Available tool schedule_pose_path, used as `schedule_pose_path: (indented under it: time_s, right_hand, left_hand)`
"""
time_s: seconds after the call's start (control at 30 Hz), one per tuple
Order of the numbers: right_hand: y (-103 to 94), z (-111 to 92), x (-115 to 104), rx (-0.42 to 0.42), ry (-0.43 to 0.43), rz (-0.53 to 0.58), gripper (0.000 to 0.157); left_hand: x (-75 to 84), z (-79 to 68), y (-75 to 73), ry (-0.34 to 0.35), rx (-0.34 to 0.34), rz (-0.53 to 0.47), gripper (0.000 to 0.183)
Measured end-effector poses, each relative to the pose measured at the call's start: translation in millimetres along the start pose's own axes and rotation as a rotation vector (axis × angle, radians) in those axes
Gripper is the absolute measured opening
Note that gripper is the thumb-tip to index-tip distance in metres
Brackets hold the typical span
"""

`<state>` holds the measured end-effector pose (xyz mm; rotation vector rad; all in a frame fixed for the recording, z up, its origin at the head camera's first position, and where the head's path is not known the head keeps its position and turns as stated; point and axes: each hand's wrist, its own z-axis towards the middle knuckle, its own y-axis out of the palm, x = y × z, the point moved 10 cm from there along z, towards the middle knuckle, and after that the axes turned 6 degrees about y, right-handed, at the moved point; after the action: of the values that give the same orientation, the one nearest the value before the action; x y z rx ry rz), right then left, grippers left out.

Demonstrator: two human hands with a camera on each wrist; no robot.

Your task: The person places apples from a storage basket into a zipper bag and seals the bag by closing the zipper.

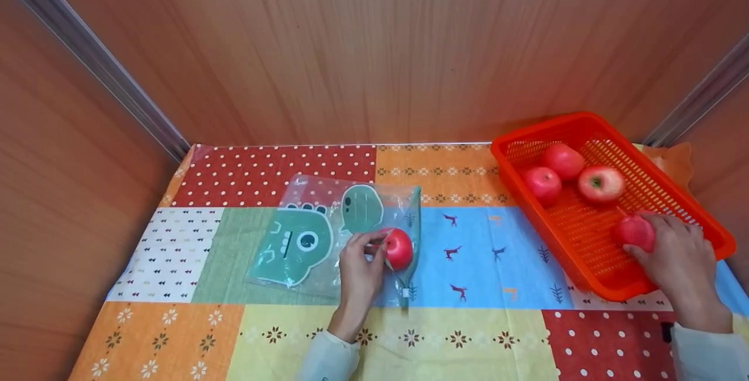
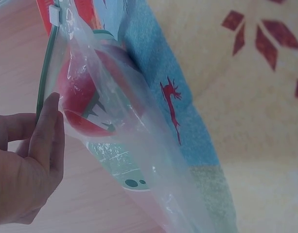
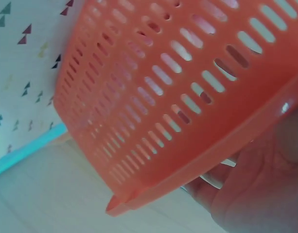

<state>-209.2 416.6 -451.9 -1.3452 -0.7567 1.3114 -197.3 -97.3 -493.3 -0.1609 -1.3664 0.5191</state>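
Note:
A clear slider-zip bag [image 1: 319, 278] printed with green dinosaur shapes lies mid-table. My left hand [image 1: 361, 264] pinches the bag's edge by its green zip strip, fingertips beside a red apple [image 1: 400, 250]. The left wrist view shows that apple [image 2: 78, 92] behind the clear plastic, with the left hand [image 2: 29, 160] at the strip. Over at the right, my right hand [image 1: 681, 255] grips another red apple [image 1: 634, 233] inside the orange basket [image 1: 576, 267]. From the right wrist, the basket's slotted wall [image 3: 187, 141] hides that apple and part of the hand [image 3: 265, 179].
Several red apples [image 1: 601, 184] sit toward the basket's far end. Wooden panels [image 1: 374, 53] stand at the back and both sides. A patchwork cloth [image 1: 468, 340] covers the table, and an orange-brown piece [image 1: 673, 161] lies behind the basket.

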Motion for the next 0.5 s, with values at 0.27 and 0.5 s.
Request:
schedule_pose_path:
  time_s: [0.27, 0.5]
  right_hand:
    - [3.4, 5, 14, -0.037, 0.070, -0.069, 0.073]
    - [7.6, 11, 25, -0.098, 0.122, -0.081, 0.074]
  left_hand:
    - [1.1, -0.9, -0.8, 0.007, 0.001, 0.019, 0.021]
    - [0.7, -0.1, -0.6, -0.003, -0.004, 0.007, 0.022]
